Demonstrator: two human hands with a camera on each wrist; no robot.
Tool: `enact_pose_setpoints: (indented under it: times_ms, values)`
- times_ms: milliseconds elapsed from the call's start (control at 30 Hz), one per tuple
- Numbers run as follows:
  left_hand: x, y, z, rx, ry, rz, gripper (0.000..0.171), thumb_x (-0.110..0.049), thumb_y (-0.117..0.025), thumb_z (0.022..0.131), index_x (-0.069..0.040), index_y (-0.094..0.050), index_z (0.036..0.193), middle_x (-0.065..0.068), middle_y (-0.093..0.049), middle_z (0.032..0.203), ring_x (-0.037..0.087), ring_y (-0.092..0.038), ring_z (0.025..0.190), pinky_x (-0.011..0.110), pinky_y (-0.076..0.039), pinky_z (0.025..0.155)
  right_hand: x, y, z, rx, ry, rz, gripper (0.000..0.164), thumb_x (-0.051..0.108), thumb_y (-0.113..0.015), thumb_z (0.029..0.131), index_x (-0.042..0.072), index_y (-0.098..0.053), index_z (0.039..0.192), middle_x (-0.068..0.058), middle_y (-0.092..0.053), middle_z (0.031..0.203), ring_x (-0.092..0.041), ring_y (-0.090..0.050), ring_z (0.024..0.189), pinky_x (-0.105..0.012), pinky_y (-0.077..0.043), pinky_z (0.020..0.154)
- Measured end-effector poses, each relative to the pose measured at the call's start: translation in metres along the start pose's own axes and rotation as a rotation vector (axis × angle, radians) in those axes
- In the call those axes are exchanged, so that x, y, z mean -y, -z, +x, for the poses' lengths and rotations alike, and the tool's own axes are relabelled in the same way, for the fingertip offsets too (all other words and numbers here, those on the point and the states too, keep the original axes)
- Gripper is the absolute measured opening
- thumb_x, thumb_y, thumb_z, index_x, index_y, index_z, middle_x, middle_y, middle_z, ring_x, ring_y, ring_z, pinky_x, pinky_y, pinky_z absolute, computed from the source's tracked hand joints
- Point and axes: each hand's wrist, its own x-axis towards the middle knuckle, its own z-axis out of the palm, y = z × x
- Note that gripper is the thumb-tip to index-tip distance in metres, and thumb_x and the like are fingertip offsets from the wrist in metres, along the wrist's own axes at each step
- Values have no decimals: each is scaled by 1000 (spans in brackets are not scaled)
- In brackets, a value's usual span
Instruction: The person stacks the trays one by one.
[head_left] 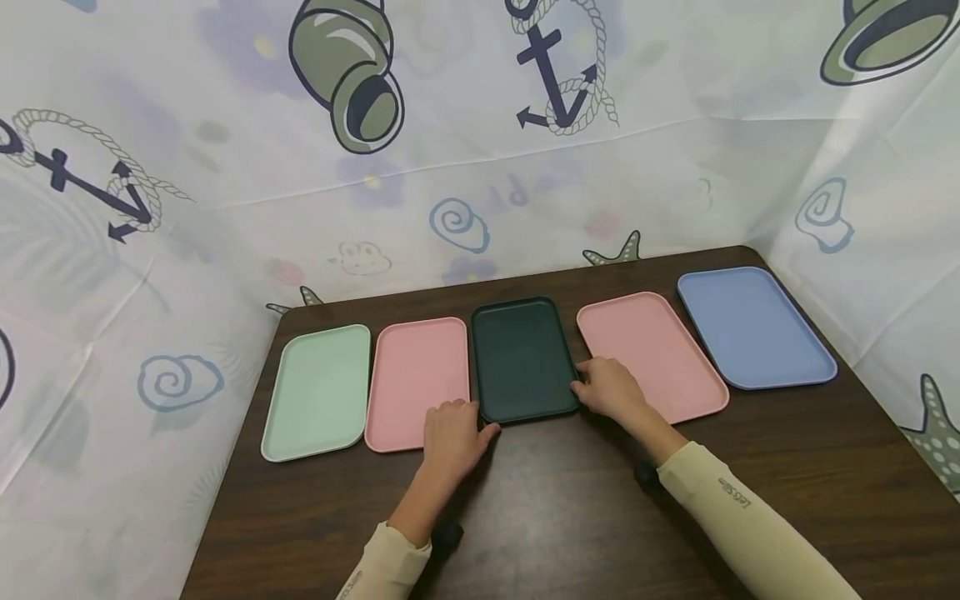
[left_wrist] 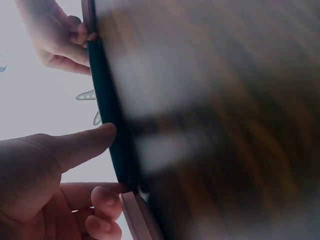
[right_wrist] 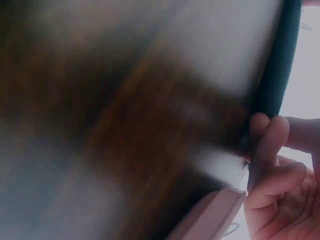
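A dark green rectangular tray lies in the middle of a row of trays, between both hands. My left hand holds its front left corner. In the left wrist view the left thumb rests on the green front rim, and the other fingers bend at the side, close to the pink tray's corner. My right hand grips the green tray's right side near the front corner. The right wrist view shows curled fingers at the green rim. The right forearm partly covers the right pink tray.
Left of the green tray lie a pink tray and, farther left, a light green tray. A blue tray sits at the far right. The dark wooden table is bordered behind and at the sides by printed cloth.
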Motion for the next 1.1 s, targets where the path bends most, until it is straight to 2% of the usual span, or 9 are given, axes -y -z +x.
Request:
enact_pose_setpoints:
  times_ms: [167, 267, 400, 500, 600, 833, 1100]
  values:
    - [2, -4, 4, -37, 5, -39, 38, -46, -82, 75, -12, -69, 69, 4, -57, 59, 26, -60, 59, 36, -39, 50, -2, -1, -4, -18, 12, 34, 40, 16, -70, 87, -7, -66, 119, 5, -59, 59, -15, -56, 59, -37, -47, 60]
    - [4, -5, 8, -40, 7, -63, 37, -45, -83, 74, -12, -67, 67, 2, -55, 57, 21, -58, 55, 33, -37, 48, -3, 1, -4, -23, 14, 28, 40, 16, -70, 87, -7, -66, 119, 5, -59, 59, -14, -55, 58, -37, -47, 60]
    - [4, -5, 13, -23, 2, -65, 41, -45, -83, 75, -14, -60, 61, -2, -47, 52, 14, -47, 48, 31, -32, 46, -1, 4, -3, -29, 4, -10, 39, 17, -71, 87, -6, -67, 118, -2, -65, 67, -22, -63, 69, -43, -51, 69]
    - [3, -3, 16, -6, -6, -41, 47, -46, -82, 75, -16, -52, 55, -4, -40, 49, 11, -39, 46, 31, -29, 47, 0, 3, -2, -26, -5, -46, 39, 18, -71, 87, -6, -68, 117, -14, -72, 89, -33, -67, 86, -49, -52, 78]
    - [3, -2, 20, -2, -16, -16, 53, -47, -83, 74, -17, -45, 51, -5, -36, 47, 12, -36, 45, 31, -27, 46, 2, 3, -1, -31, -5, -72, 37, 18, -71, 87, -6, -68, 115, -21, -69, 108, -40, -65, 100, -53, -50, 83]
    - [3, 1, 29, 7, -26, 14, 56, -48, -82, 75, -16, -44, 49, -4, -35, 46, 13, -36, 44, 32, -27, 45, 2, 3, 6, -42, -16, -81, 37, 18, -70, 88, -5, -68, 116, -21, -68, 112, -40, -64, 102, -55, -50, 83]
    - [2, 0, 38, 17, -12, 37, 56, -50, -81, 75, -16, -45, 49, -2, -39, 46, 16, -42, 44, 34, -33, 45, 3, 8, 14, -36, -25, -73, 37, 17, -69, 89, -5, -67, 118, -22, -67, 115, -41, -63, 104, -54, -50, 84]
